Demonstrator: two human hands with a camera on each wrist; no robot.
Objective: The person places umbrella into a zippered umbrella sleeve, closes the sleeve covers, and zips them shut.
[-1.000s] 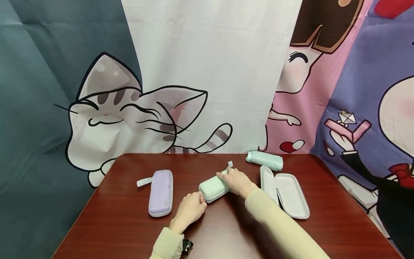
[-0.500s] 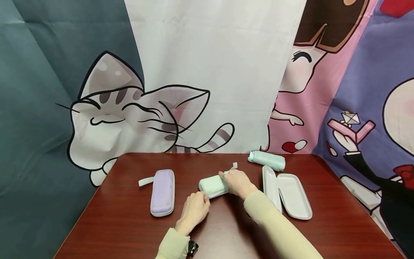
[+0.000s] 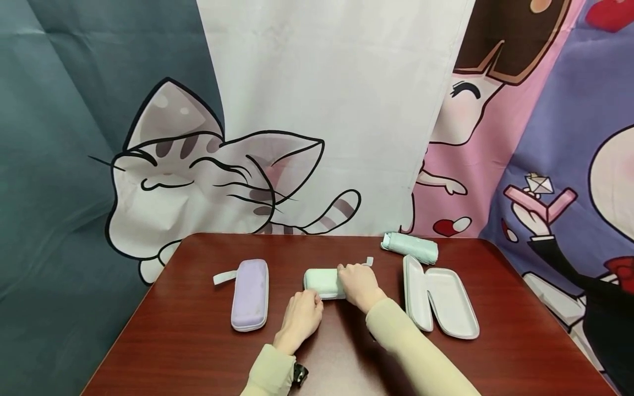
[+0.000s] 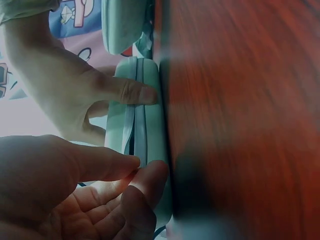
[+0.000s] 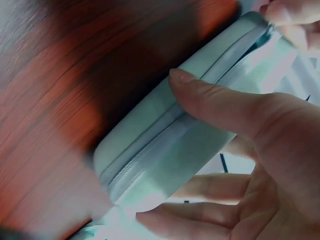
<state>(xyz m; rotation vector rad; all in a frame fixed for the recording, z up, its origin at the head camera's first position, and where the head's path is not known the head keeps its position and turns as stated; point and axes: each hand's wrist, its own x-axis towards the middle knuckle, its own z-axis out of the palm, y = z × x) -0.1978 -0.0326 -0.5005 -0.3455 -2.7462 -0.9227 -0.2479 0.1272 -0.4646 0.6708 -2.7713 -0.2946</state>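
A pale green zippered case lies crosswise mid-table, a short strap tab at its right end. My right hand grips its right part; in the right wrist view the thumb presses across the zipper side, with other fingers on the opposite side. At the case's front left, my left hand pinches the zipper pull between thumb and forefinger; the right wrist view shows a bit of metal there. A dark slit shows along part of the zipper in the left wrist view.
A closed lilac case with a white strap lies to the left. On the right, a white-lined case stands unfolded. Behind it is a mint rolled bundle, perhaps a folded umbrella. Cartoon-printed cloth hangs beyond the table's far edge.
The green case has turned from slanting to lying nearly straight across, its strap end coming nearer. My right hand turned with it. My left hand has shifted slightly along its front edge.
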